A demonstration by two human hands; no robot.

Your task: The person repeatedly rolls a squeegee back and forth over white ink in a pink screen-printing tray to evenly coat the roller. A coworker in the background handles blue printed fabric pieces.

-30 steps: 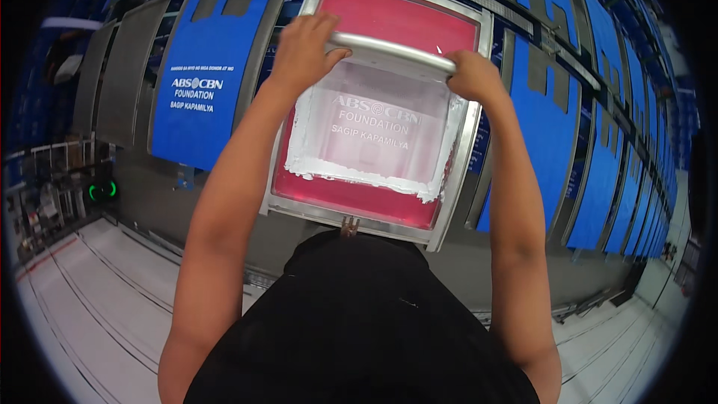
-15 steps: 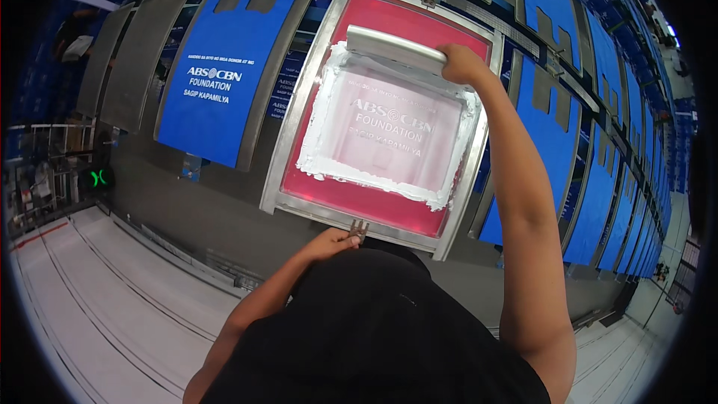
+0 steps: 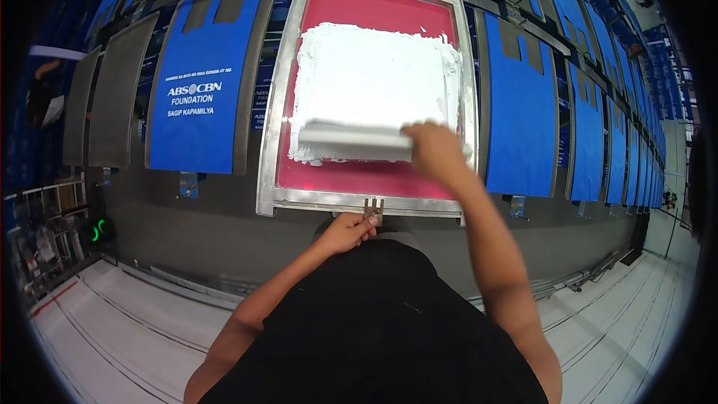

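Note:
A metal-framed red printing screen (image 3: 336,7) sits in the middle, its centre covered by a thick layer of white ink (image 3: 374,75). Across the lower part of the ink lies a pale bar-shaped squeegee (image 3: 351,141). My right hand (image 3: 435,151), slightly blurred, grips its right end. At the near edge of the frame, my left hand (image 3: 351,230) has fingers closed on a small metal bracket (image 3: 372,208) fixed below the screen.
Rows of boards with blue cut panels, such as the printed one (image 3: 196,60) and one at right (image 3: 523,120), flank the screen. Bare grey boards (image 3: 126,97) stand at left. A metal rack with a green-lit device (image 3: 97,230) is at lower left, above white flooring.
My left hand left the squeegee for the bracket at the near edge. My right hand has drawn the squeegee down toward me, and white ink now covers the formerly visible pattern.

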